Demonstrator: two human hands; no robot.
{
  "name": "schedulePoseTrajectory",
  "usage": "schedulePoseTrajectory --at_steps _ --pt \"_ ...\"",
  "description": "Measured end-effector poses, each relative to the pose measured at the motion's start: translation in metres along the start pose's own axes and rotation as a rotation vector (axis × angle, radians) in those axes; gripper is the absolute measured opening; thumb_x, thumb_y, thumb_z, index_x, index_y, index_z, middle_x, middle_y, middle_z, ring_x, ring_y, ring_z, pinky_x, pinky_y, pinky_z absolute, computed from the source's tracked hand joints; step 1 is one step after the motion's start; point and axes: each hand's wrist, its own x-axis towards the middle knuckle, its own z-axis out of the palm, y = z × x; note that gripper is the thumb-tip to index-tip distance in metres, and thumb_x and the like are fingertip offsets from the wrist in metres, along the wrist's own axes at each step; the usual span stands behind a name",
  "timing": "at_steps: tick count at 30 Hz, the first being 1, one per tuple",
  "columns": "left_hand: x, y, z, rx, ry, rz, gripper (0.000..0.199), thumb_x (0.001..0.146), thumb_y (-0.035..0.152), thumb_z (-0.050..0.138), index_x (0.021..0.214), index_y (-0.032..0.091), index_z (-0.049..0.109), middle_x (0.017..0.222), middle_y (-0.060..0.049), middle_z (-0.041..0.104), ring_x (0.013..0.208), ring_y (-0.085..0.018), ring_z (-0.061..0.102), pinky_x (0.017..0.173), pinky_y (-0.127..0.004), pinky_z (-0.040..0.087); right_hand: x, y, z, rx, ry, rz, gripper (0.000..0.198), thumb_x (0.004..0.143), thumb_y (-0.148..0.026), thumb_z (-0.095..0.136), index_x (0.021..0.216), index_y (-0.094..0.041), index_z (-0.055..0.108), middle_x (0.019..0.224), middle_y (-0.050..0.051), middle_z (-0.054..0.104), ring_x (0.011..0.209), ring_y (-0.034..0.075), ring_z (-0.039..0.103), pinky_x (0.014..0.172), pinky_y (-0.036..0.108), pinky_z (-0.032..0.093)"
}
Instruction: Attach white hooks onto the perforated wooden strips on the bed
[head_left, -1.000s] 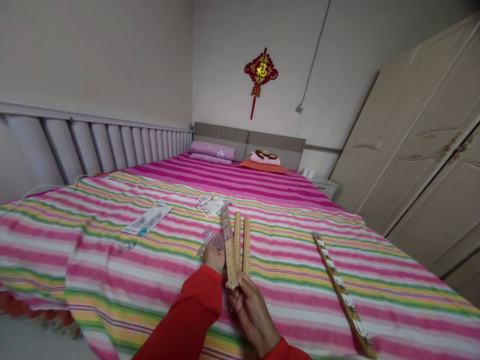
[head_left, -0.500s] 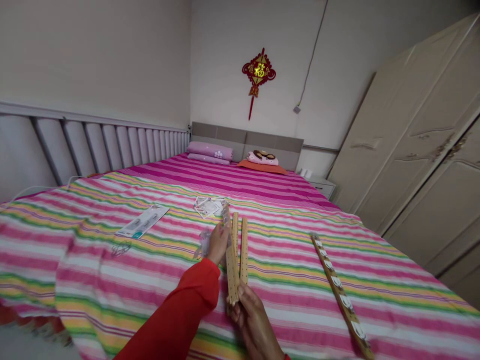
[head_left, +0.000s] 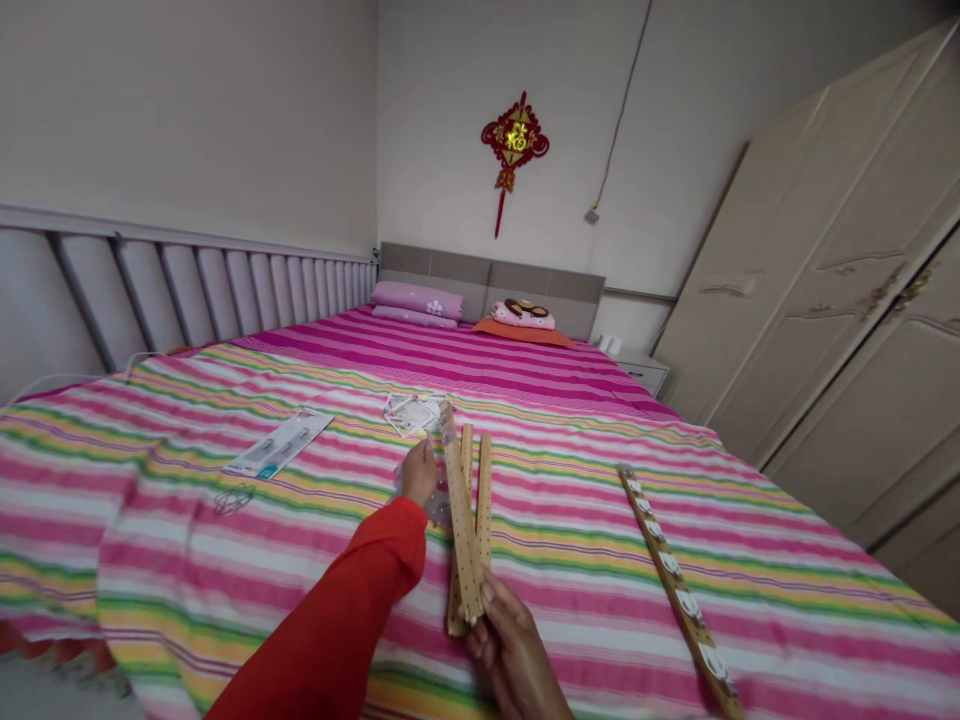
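Note:
My right hand is closed on the near end of a light wooden strip with rows of small holes. Two similar wooden strips stand just behind and beside it, partly overlapped. To the left of the strips, my left hand is closed, with crumpled clear plastic wrapping at its fingers. Part of that plastic is hidden by the hand. Beyond the left hand lie white printed papers on the striped bed sheet.
A wooden rail with white round pieces lies on the right. At left are a flat white package and a thin wire coil. Pillows rest by the headboard; a wardrobe stands at right.
My left hand has moved left, off the strips, and the plastic now shows between it and them. The long strip is more exposed. My right hand keeps its hold on the near end.

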Motion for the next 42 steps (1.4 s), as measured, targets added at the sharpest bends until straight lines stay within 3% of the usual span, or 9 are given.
schedulePoseTrajectory --at_steps 3,6,14,19,25,29,34,38,42 --pt "0.011 0.007 -0.002 0.020 0.012 0.033 0.037 0.088 0.037 0.038 0.107 0.016 0.061 0.117 -0.012 0.064 0.113 -0.022 0.056 0.093 -0.032 0.042 -0.001 0.005 -0.009 -0.020 0.018 0.010 0.043 0.060 -0.038 0.083 0.093 -0.015 0.068 0.066 0.001 0.060 0.055 0.010 0.052 0.046 0.019 0.033" --pt "0.019 0.013 -0.001 0.058 0.010 0.001 0.047 0.086 0.046 0.042 0.115 0.011 0.056 0.120 -0.018 0.061 0.113 -0.025 0.056 0.091 -0.033 0.042 -0.004 0.015 -0.024 -0.080 0.011 0.009 0.049 0.061 -0.042 0.082 0.101 -0.016 0.068 0.060 -0.001 0.058 0.044 0.006 0.043 0.041 0.018 0.028" --pt "0.027 0.012 -0.002 0.119 0.025 -0.033 0.033 0.089 0.032 0.030 0.073 0.018 0.056 0.074 -0.009 0.064 0.075 -0.021 0.061 0.064 -0.029 0.043 -0.029 0.027 -0.047 -0.146 -0.013 0.031 0.054 0.066 -0.043 0.078 0.111 -0.016 0.066 0.056 0.001 0.058 0.038 0.005 0.038 0.040 0.019 0.026" --pt "0.027 0.009 -0.008 0.121 0.006 -0.020 0.028 0.084 0.021 0.032 0.063 0.020 0.050 0.060 -0.003 0.057 0.061 -0.017 0.057 0.058 -0.027 0.041 -0.039 0.020 -0.056 -0.048 0.005 0.075 0.052 0.065 -0.039 0.080 0.111 -0.016 0.068 0.059 0.002 0.059 0.043 0.007 0.043 0.041 0.019 0.027" --pt "0.021 0.016 -0.020 0.120 0.002 0.055 0.027 0.084 0.024 0.035 0.085 0.017 0.061 0.097 -0.011 0.067 0.099 -0.023 0.060 0.087 -0.034 0.044 -0.041 0.008 -0.067 0.114 0.012 0.081 0.045 0.063 -0.028 0.083 0.105 -0.019 0.069 0.066 0.004 0.064 0.053 0.010 0.053 0.044 0.018 0.032" --pt "-0.010 0.022 -0.019 0.037 -0.074 0.156 0.038 0.086 0.033 0.038 0.110 0.014 0.060 0.122 -0.012 0.061 0.118 -0.022 0.052 0.102 -0.034 0.037 -0.038 -0.002 -0.065 0.224 0.047 0.030 0.041 0.062 -0.023 0.083 0.101 -0.019 0.069 0.069 0.002 0.064 0.055 0.008 0.052 0.048 0.017 0.037" --pt "-0.078 0.016 -0.010 -0.051 -0.392 0.321 0.045 0.088 0.042 0.039 0.122 0.018 0.057 0.126 -0.008 0.060 0.118 -0.020 0.052 0.104 -0.036 0.038 -0.029 -0.003 -0.067 0.308 0.058 -0.016 0.028 0.064 -0.022 0.082 0.089 -0.018 0.069 0.077 0.004 0.065 0.063 0.010 0.055 0.052 0.017 0.041" --pt "-0.121 0.008 -0.002 0.058 -0.573 0.431 0.044 0.091 0.042 0.037 0.127 0.024 0.055 0.134 -0.005 0.054 0.130 -0.020 0.041 0.111 -0.041 0.027 -0.018 0.003 -0.070 0.310 0.040 -0.038 0.024 0.069 -0.024 0.078 0.090 -0.016 0.068 0.074 0.003 0.064 0.058 0.007 0.051 0.053 0.017 0.041" --pt "-0.137 0.008 0.009 0.237 -0.687 0.513 0.041 0.092 0.041 0.035 0.127 0.033 0.054 0.139 -0.001 0.049 0.136 -0.023 0.032 0.112 -0.050 0.018 -0.012 0.009 -0.065 0.300 0.106 -0.058 0.031 0.067 -0.024 0.080 0.094 -0.015 0.068 0.080 0.005 0.068 0.065 0.009 0.058 0.056 0.016 0.045"
